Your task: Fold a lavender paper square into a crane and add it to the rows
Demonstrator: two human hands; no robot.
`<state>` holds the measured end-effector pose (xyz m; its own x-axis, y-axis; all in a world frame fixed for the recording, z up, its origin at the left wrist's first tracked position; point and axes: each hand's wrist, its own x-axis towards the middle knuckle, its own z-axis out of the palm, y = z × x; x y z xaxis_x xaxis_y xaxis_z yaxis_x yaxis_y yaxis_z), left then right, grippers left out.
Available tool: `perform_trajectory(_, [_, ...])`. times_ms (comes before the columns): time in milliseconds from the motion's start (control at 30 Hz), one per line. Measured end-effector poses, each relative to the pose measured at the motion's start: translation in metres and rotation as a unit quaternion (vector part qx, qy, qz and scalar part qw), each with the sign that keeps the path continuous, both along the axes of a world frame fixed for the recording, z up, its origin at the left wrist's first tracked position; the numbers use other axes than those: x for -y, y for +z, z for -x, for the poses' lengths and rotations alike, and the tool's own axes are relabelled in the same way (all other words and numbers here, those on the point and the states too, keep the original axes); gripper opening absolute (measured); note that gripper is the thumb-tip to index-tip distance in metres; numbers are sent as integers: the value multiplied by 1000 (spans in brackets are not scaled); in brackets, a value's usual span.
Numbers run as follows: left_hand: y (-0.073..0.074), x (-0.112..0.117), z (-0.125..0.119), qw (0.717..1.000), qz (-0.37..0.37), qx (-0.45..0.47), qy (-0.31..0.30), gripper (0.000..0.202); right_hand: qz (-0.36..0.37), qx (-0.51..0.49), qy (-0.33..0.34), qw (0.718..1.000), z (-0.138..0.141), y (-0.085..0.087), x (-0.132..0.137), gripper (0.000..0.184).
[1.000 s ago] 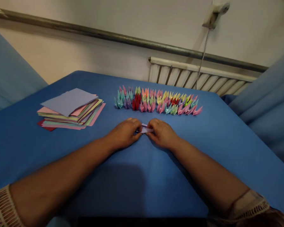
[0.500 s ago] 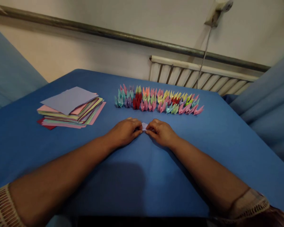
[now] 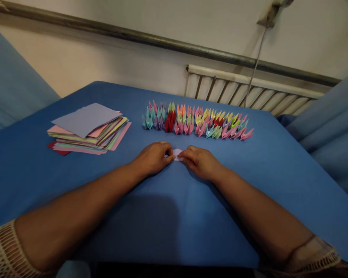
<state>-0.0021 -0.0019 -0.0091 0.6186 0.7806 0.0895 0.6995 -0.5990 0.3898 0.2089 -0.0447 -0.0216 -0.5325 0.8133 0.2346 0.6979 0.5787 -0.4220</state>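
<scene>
A small piece of pale lilac folded paper [image 3: 177,153] lies on the blue-covered table between my hands. My left hand [image 3: 156,157] has its fingers closed at the paper's left edge, thumb and fingertips pinching it. From the right side, my right hand [image 3: 201,160] presses thumb and fingers together on the paper's right part. Part of the paper is hidden under the fingertips. Beyond the hands stand rows of folded paper cranes [image 3: 188,127] in pink, red, yellow, green, blue and purple.
To the left sits an uneven stack of coloured paper sheets [image 3: 87,121], a lilac one on top. The table [image 3: 220,216] has a blue cloth. Behind it are a radiator [image 3: 234,79], a wall pipe [image 3: 150,42] and a hanging cord [image 3: 255,67]. Blue curtains [image 3: 333,131] flank both sides.
More of the lilac paper shows between my hands, as the fingers have shifted slightly on it. The whole view has moved a little.
</scene>
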Motion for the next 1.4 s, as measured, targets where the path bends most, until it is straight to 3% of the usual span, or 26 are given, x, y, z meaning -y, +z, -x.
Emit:
perform_trajectory(100, [1,0,0,1000,15,7,21,13,10,31,34,999,-2,5,5,24])
perform_trajectory(300, [-4,-6,-5,999,-7,39,24,34,27,22,48,998,-3,6,8,27])
perform_trajectory(567, [-17,-17,-5,997,-2,75,13,29,-14,61,44,997,0,17,9,28])
perform_trajectory(667, [-17,-17,-4,998,-19,65,13,24,-42,83,29,995,2,22,12,28])
perform_trajectory(900, [-12,-15,-6,997,5,71,16,11,-26,86,57,994,-1,16,8,30])
perform_trajectory(1167, [-5,-12,0,998,1,57,-39,14,-47,82,59,994,0,16,10,31])
perform_trajectory(1400, [6,-5,5,992,-3,39,-122,20,-34,77,44,995,2,13,8,28])
